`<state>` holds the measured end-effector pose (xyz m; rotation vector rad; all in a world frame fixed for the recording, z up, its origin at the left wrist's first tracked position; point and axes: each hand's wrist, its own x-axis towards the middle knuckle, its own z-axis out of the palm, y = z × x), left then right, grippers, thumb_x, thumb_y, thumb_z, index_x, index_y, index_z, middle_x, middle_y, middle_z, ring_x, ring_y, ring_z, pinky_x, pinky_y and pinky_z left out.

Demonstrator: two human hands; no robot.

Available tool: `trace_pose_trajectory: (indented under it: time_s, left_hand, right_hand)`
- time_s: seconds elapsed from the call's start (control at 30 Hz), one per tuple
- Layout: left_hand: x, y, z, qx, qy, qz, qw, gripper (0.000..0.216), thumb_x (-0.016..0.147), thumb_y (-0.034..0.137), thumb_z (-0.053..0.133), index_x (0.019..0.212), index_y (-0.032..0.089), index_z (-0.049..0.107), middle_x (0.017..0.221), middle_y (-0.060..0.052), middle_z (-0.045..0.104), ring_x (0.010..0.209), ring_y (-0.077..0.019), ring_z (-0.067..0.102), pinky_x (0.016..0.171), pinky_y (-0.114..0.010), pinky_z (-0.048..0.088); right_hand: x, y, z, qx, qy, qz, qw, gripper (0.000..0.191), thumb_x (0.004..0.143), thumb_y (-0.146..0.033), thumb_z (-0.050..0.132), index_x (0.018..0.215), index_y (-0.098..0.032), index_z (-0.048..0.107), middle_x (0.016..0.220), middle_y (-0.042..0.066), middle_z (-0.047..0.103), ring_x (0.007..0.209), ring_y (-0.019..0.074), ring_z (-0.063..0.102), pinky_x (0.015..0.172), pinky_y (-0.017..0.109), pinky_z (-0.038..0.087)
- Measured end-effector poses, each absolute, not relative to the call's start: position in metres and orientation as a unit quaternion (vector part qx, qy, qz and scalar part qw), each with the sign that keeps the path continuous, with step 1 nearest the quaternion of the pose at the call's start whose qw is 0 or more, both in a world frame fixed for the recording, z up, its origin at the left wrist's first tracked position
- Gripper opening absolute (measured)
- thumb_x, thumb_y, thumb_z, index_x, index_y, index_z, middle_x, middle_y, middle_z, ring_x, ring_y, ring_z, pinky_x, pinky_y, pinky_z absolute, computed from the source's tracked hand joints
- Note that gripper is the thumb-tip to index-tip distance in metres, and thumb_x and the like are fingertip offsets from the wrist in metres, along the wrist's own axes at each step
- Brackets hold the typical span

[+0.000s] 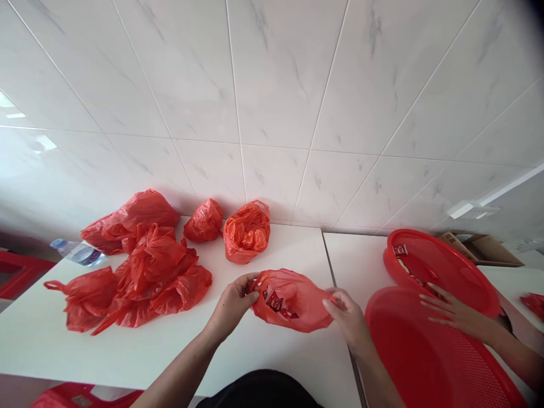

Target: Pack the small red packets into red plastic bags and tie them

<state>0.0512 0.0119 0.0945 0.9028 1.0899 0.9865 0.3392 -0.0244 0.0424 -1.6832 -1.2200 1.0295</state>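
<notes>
Both my hands hold a red plastic bag (306, 292) by opposite sides of its mouth, which is spread wide just above the white table. My left hand (236, 300) pinches the left rim between thumb and fingers. At the right rim, my right hand (346, 314) grips the thin plastic the same way. Inside the bag lie a few small red printed packets (276, 301), close to its left side. Behind it, against the wall, stand an open-topped red bag stuffed with crumpled plastic (246, 233) and a smaller closed red bag (204, 221).
Several filled red bags (153, 266) are heaped on the left of the table, beside a lying water bottle (79, 252). To the right are two large red baskets (442, 345), a cardboard box (488, 249) and another person's hand (454, 311) over the baskets.
</notes>
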Motion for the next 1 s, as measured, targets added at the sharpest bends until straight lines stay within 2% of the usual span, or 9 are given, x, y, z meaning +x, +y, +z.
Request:
trace_pose_trajectory:
  time_s: [0.1,0.2,0.27,0.37,0.5,0.6,0.67,0.83,1.0]
  left_hand:
    - [0.043,0.015,0.114,0.506,0.51,0.387,0.578,0.033,0.076,0.017,0.069,0.109,0.019,0.071,0.092,-0.007,0.072,0.086,-0.0229,0.064,0.075,-0.028,0.048]
    - [0.035,0.016,0.131,0.606,0.514,0.362,0.488,0.021,0.076,0.018,0.069,0.096,0.02,0.076,0.09,-0.006,0.071,0.087,-0.0221,0.061,0.078,-0.025,0.045]
    - [0.032,0.014,0.141,0.643,0.509,0.363,0.442,0.015,0.075,0.02,0.07,0.089,0.022,0.076,0.085,-0.005,0.069,0.084,-0.0215,0.059,0.079,-0.026,0.045]
    - [0.037,0.009,0.151,0.716,0.498,0.323,0.368,0.014,0.08,0.019,0.062,0.088,0.023,0.072,0.083,-0.003,0.068,0.081,-0.0197,0.057,0.077,-0.028,0.045]
    - [0.056,0.001,0.154,0.765,0.456,0.262,0.372,0.019,0.081,0.011,0.054,0.087,0.021,0.068,0.084,-0.001,0.067,0.077,-0.0149,0.058,0.073,-0.026,0.046]
    - [0.069,-0.005,0.145,0.741,0.441,0.27,0.429,0.023,0.077,0.005,0.052,0.087,0.021,0.065,0.085,-0.001,0.066,0.076,-0.0131,0.059,0.071,-0.024,0.047]
    - [0.073,-0.007,0.135,0.733,0.452,0.294,0.414,0.024,0.074,0.003,0.054,0.088,0.02,0.063,0.09,-0.002,0.063,0.078,-0.0132,0.058,0.072,-0.024,0.048]
    - [0.073,-0.009,0.106,0.801,0.442,0.254,0.314,0.027,0.069,0.011,0.071,0.093,0.02,0.061,0.093,-0.003,0.059,0.083,-0.017,0.055,0.073,-0.028,0.047]
    - [0.073,-0.004,0.078,0.862,0.392,0.182,0.264,0.007,0.078,0.016,0.067,0.076,0.018,0.06,0.082,-0.002,0.063,0.079,-0.0166,0.056,0.079,-0.029,0.044]
  right_hand:
    - [0.34,-0.018,0.06,-0.592,-0.408,0.47,0.513,0.03,0.076,-0.049,0.066,0.074,-0.022,0.053,0.13,0.009,0.059,0.112,0.0235,0.058,0.086,0.033,0.049]
    - [0.329,-0.01,0.069,-0.509,-0.349,0.529,0.583,0.035,0.077,-0.051,0.065,0.069,-0.023,0.045,0.083,0.002,0.068,0.074,0.0159,0.062,0.071,0.031,0.05]
    - [0.315,-0.007,0.074,-0.472,-0.332,0.555,0.599,0.038,0.083,-0.054,0.058,0.068,-0.023,0.042,0.054,-0.007,0.049,0.047,0.0082,0.043,0.053,0.023,0.042]
    - [0.292,-0.01,0.084,-0.482,-0.349,0.567,0.57,0.04,0.091,-0.059,0.039,0.086,-0.023,0.054,0.047,-0.01,0.036,0.04,0.0063,0.025,0.041,0.02,0.025]
    - [0.262,-0.019,0.099,-0.472,-0.492,0.613,0.4,0.046,0.089,-0.056,0.047,0.121,-0.023,0.054,0.056,-0.007,0.048,0.047,0.0079,0.038,0.048,0.022,0.033]
    - [0.243,-0.02,0.099,-0.436,-0.579,0.625,0.29,0.038,0.088,-0.053,0.05,0.085,-0.018,0.066,0.054,-0.006,0.046,0.047,0.0074,0.038,0.049,0.023,0.032]
    - [0.234,-0.017,0.092,-0.445,-0.561,0.631,0.3,0.046,0.088,-0.054,0.047,0.064,-0.017,0.058,0.049,-0.006,0.039,0.045,0.0067,0.033,0.047,0.023,0.027]
    - [0.227,-0.011,0.066,-0.47,-0.458,0.644,0.393,0.041,0.084,-0.052,0.049,0.059,-0.019,0.047,0.051,-0.006,0.041,0.049,0.0078,0.035,0.047,0.023,0.029]
    - [0.227,-0.014,0.044,-0.545,-0.392,0.649,0.36,0.05,0.076,-0.065,0.05,0.053,-0.022,0.042,0.042,-0.007,0.034,0.039,0.0074,0.027,0.04,0.024,0.024]
